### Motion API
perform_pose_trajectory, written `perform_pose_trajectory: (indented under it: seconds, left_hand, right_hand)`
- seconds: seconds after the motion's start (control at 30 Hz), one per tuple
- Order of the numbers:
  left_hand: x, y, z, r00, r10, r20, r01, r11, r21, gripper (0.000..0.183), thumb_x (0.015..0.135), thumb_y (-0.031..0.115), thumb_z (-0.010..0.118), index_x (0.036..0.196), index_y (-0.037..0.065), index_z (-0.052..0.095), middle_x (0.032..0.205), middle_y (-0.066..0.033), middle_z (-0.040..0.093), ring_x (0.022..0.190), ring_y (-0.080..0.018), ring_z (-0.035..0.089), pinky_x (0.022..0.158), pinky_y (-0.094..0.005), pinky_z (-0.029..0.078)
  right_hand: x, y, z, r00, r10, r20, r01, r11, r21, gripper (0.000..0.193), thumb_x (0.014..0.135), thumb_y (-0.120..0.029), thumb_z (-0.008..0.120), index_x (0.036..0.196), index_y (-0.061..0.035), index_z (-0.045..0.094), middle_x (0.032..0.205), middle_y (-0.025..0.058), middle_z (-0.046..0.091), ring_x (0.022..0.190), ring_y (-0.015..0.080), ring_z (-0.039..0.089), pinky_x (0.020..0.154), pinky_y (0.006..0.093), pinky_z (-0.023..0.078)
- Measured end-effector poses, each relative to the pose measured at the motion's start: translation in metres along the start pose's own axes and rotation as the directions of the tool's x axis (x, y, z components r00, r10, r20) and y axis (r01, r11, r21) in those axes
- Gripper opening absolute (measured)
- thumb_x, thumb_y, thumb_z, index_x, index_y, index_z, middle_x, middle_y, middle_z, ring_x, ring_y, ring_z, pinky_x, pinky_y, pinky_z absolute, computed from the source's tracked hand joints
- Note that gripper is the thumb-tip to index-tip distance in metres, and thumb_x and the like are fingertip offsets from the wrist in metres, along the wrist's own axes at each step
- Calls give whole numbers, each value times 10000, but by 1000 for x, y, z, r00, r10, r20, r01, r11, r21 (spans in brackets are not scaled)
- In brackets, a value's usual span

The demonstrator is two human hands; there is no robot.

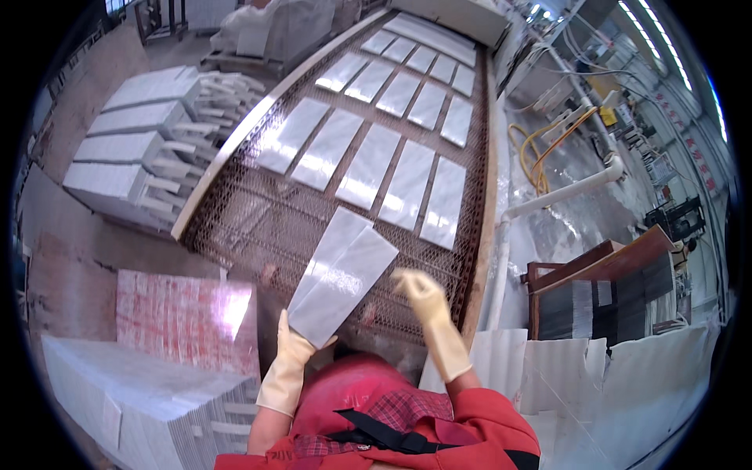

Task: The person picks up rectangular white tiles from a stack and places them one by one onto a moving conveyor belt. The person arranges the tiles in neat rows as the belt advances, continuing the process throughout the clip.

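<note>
Two grey-white marble tiles overlap like a fan over the near end of the mesh conveyor: the upper tile (356, 274) and, partly hidden beneath it, the lower tile (319, 262). My left hand (291, 345), in a cream rubber glove, grips both at their near end, thumb along the left edge. To the right of the tiles is my right hand (423, 294), gloved the same way. Its fingers are loosely bent and somewhat blurred, apart from the tiles, with nothing seen in them.
Rows of pale tiles (368, 168) lie on the mesh conveyor (235, 207), with a metal rail (235, 145) along its left. Stacked slabs (141, 125) stand at far left, more slabs (149, 384) near left. White pipe (564, 192) and yellow hose (536, 157) are on the right.
</note>
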State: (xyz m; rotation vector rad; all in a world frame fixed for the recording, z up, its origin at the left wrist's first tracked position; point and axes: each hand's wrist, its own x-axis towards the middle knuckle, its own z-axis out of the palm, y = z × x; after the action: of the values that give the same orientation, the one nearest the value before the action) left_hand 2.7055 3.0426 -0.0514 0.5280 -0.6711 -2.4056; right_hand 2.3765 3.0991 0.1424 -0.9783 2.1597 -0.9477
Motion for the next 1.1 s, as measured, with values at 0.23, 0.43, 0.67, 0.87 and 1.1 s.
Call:
perform_pose_trajectory:
  seconds: [0.23, 0.43, 0.67, 0.87, 1.1]
  left_hand:
    - [22, 0, 56, 893, -255, -371, 42, 868, -495, 612, 1064, 483, 370, 1542, 127, 508, 1618, -167, 486, 1471, -433, 476, 1135, -773, 345]
    - [17, -44, 4, 891, -104, -443, 5, 976, -218, 328, 1038, 74, 525, 1303, -66, 658, 1337, -220, 697, 1236, -365, 679, 1071, -527, 560]
    - [-43, -22, 69, 889, -162, -428, 220, 971, 90, 401, 1062, 27, 585, 1457, -29, 546, 1447, -185, 631, 1281, -302, 658, 1070, -401, 580]
    - [-56, 6, 62, 870, -380, -315, 305, 915, -263, 669, 1084, 422, 587, 1553, -34, 451, 1500, -219, 598, 1322, -387, 634, 1133, -539, 505]
    - [-49, 4, 20, 923, -106, -371, 16, 971, -240, 569, 1044, 220, 667, 1533, 7, 472, 1484, -224, 601, 1291, -428, 643, 1033, -633, 578]
  right_hand:
    - [-61, 47, 69, 767, 272, 581, -429, 891, 148, 592, 1082, -515, 582, 1406, -22, 629, 1262, 190, 752, 1225, 282, 713, 1091, 408, 535]
    - [-65, 61, 114, 768, 264, 583, -600, 615, 512, 667, 1061, -502, 647, 1458, 29, 572, 1384, 178, 693, 1247, 303, 695, 1105, 459, 537]
    - [-96, 103, 108, 704, 204, 680, -690, 424, 587, 670, 1074, -511, 617, 1496, 4, 543, 1466, 162, 649, 1319, 311, 652, 1125, 493, 517]
    - [-137, 42, 117, 613, 278, 740, -784, 337, 522, 678, 1068, -518, 606, 1553, -53, 513, 1521, 148, 617, 1366, 331, 610, 1177, 515, 461]
    - [-150, 22, 100, 685, 202, 700, -728, 160, 667, 559, 1050, -346, 616, 1489, -2, 566, 1436, 181, 670, 1271, 368, 659, 1144, 504, 493]
